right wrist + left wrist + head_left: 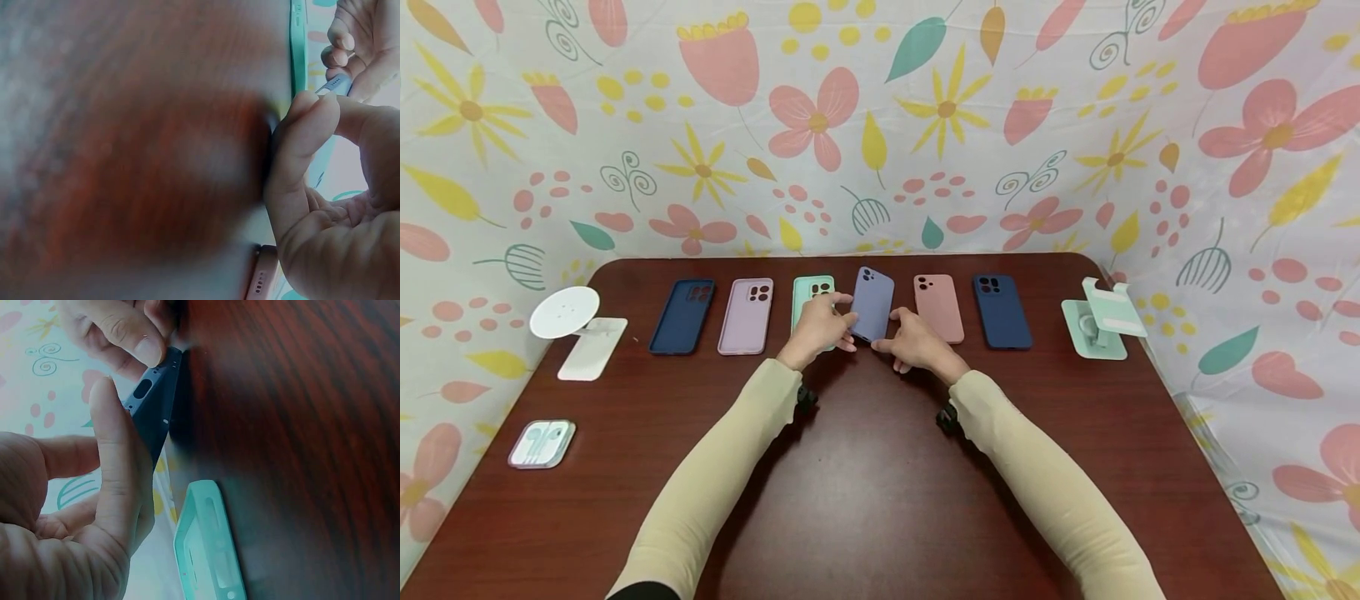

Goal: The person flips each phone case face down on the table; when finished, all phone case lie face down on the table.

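Held piece: one lavender-blue, rectangular, plastic-looking phone case (pixel 874 304), between the two hands, tilted up from the dark red-brown wooden table (pixel 880 500); whether any edge touches the wood cannot be told.

Set down: five cases, row seemingly near complete. Under and beside the left hand (pixel 822 323), a mint-green case (pixel 802 293), partly covered; farther left, a pale lilac case (pixel 745 321), then a dark navy case (pixel 681 321). Just beyond the right hand (pixel 917 340), a dusty-pink case (pixel 938 310); farther right, a deep-blue case (pixel 1006 317).

Outstanding, by judgement: the lavender-blue case alone, not yet flat or released.

Left hand: thumb and fingers slightly parted, pinching the held case's left edge. Right hand: thumb and bent forefinger drawn close, pinching its lower right corner, remaining fingers folded beneath.

Arms: both reaching forward, converging, in cream sleeves (pixel 741 433), palms turned inward.

Outlying: white disc-topped stand (pixel 565 312), well left of the left hand; mint-green folding stand (pixel 1116 310), well right of the right.
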The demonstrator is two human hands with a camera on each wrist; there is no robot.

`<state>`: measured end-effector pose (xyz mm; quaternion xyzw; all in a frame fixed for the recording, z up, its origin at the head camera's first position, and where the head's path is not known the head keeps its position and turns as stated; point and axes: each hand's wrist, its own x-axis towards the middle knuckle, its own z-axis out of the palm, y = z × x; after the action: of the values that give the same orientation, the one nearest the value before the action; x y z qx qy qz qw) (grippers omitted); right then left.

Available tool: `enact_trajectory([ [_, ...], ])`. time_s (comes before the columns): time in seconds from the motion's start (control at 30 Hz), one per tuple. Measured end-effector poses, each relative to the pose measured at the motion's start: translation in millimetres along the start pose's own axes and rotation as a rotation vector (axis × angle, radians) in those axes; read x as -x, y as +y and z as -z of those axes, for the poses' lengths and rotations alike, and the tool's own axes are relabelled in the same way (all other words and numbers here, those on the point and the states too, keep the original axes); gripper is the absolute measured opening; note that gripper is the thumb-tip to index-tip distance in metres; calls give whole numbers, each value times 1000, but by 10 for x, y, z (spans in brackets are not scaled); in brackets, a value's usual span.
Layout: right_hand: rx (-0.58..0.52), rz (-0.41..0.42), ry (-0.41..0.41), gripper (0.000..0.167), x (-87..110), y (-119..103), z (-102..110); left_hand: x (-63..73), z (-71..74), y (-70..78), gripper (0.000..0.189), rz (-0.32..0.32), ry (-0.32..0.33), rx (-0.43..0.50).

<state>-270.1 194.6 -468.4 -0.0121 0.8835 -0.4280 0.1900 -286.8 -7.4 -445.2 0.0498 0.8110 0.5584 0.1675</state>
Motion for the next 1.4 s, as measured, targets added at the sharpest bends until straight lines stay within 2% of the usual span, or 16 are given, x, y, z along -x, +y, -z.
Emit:
enact_trajectory([
  [0.17,-8,6,0,75,13,10,16,-19,-35,-18,58,39,-16,-7],
  [0.43,-32,5,7,76,26,31,17,5,-100,14,79,106,-72,-84],
  [0.6,-41,-14,17,77,29,43,15,3,-140,16,80,126,-95,-109],
  [0.83,-52,-29,23,79,25,52,16,-47,-204,17,82,147,-86,-170],
  [1.13,-38,-46,35,79,15,55,-2,-73,-226,0,80,140,-80,-248],
  [1.4,-34,-69,37,79,19,41,5,-76,-233,-12,82,147,-99,-258],
])
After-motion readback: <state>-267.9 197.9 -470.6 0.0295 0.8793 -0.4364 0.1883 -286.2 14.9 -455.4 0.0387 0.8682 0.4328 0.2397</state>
